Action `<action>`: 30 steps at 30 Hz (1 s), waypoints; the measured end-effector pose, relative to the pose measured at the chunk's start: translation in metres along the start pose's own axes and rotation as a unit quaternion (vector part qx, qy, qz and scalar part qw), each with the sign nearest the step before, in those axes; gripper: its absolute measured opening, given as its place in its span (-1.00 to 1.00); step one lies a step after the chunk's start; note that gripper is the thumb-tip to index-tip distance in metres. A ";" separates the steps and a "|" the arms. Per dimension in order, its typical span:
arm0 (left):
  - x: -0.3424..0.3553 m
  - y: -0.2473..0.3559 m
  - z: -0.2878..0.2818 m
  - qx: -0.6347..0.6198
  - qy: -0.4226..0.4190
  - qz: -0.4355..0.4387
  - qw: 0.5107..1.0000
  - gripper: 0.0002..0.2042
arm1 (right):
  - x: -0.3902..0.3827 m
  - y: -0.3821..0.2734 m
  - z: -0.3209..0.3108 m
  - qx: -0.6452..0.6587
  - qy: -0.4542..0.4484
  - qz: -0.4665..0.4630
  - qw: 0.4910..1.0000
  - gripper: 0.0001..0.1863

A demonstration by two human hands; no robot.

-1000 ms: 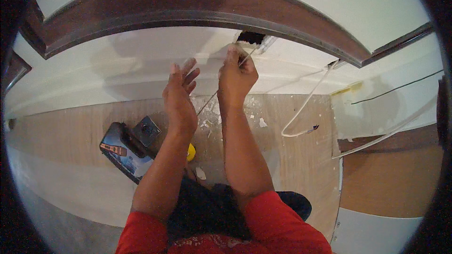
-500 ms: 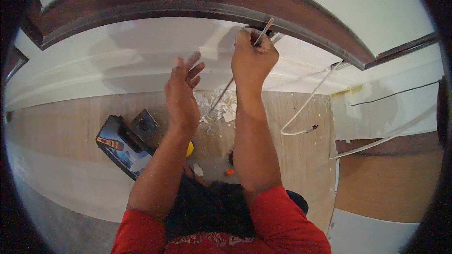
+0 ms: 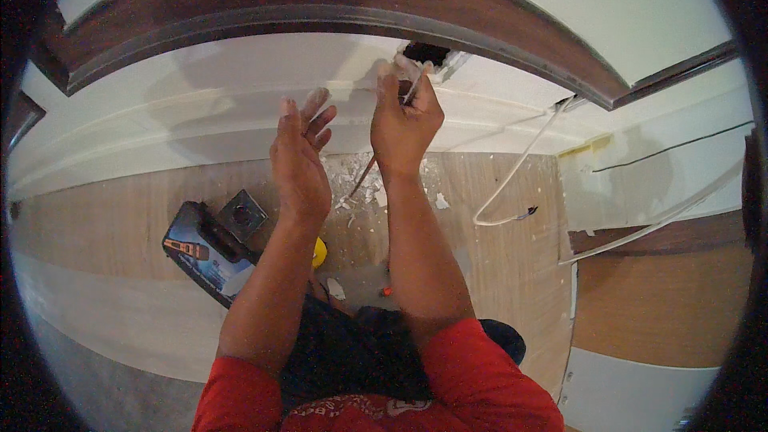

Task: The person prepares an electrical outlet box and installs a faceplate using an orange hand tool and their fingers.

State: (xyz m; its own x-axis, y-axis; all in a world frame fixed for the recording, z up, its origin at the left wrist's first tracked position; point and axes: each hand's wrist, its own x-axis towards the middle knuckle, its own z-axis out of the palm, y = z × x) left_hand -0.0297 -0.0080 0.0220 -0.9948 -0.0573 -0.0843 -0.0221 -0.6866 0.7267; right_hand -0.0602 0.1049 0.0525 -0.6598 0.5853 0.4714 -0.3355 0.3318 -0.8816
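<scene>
My right hand is closed around a long, thin brownish strip, possibly a blade; its lower end slants down behind my wrist toward the floor. The strip's upper end rises between thumb and fingers, just below a dark, rough-edged hole in the white wall. My left hand is raised in front of the wall, fingers extended and holding nothing. Whitish dust coats some of its fingertips.
A dark wooden rail crosses above the hole. White rubble litters the wooden floor. A white cable hangs at right. A printed tool case, a square dark box and a yellow object lie lower left.
My right hand has come down and slightly left from the hole with the strip, uncovering the opening. My left hand has shifted slightly left and stays open.
</scene>
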 end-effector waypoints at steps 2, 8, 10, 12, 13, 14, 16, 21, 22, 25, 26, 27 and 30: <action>0.000 0.000 0.001 0.005 0.006 -0.009 1.000 -0.44 | 0.008 -0.010 -0.008 -0.060 -0.050 0.054 0.996 -0.70; -0.002 0.007 0.005 0.042 0.005 -0.035 0.998 -0.41 | -0.010 0.012 -0.038 -0.077 -0.110 0.157 0.978 -0.68; -0.003 0.002 0.007 0.034 -0.005 -0.029 0.999 -0.41 | -0.015 0.025 -0.048 -0.053 -0.106 0.161 0.980 -0.71; -0.004 0.000 0.011 0.038 0.013 -0.033 0.999 -0.36 | -0.012 0.032 -0.052 -0.037 -0.104 0.109 0.988 -0.76; -0.004 -0.001 0.014 0.040 0.021 -0.035 0.998 -0.34 | -0.012 0.034 -0.054 -0.048 -0.103 0.080 0.990 -0.78; -0.004 0.003 0.010 0.049 0.028 -0.026 0.998 -0.33 | -0.014 0.022 -0.042 -0.051 -0.109 0.055 0.991 -0.80; -0.005 0.002 0.011 0.053 0.026 -0.021 0.998 -0.32 | -0.009 0.008 -0.035 -0.095 -0.107 -0.013 0.990 -0.83; -0.002 -0.001 0.004 0.038 -0.007 -0.036 0.999 -0.44 | 0.007 -0.012 -0.027 -0.200 -0.095 -0.102 0.970 -0.87; -0.001 -0.001 0.002 0.036 -0.005 -0.033 0.999 -0.43 | 0.007 -0.011 -0.024 -0.194 -0.088 -0.109 0.971 -0.87; -0.001 0.000 0.006 0.038 -0.001 -0.045 0.998 -0.30 | 0.008 -0.007 -0.021 -0.194 -0.072 -0.129 0.970 -0.86; -0.001 -0.001 0.005 0.027 -0.004 -0.041 0.999 -0.31 | 0.005 -0.006 -0.021 -0.200 -0.075 -0.131 0.968 -0.86; -0.001 -0.003 0.004 0.016 -0.007 -0.037 0.999 -0.32 | 0.003 -0.005 -0.022 -0.206 -0.077 -0.134 0.966 -0.86; -0.001 -0.005 0.005 0.021 -0.005 -0.048 0.999 -0.34 | -0.019 0.019 -0.026 -0.342 -0.224 -0.061 0.911 -0.77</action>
State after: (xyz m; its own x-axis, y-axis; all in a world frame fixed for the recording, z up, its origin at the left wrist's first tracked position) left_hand -0.0288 -0.0009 0.0223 -0.9889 0.0141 -0.1479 -0.1206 -0.6575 0.7438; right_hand -0.0364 0.1194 0.0276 -0.9051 0.2037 0.3732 -0.0284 0.8467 -0.5312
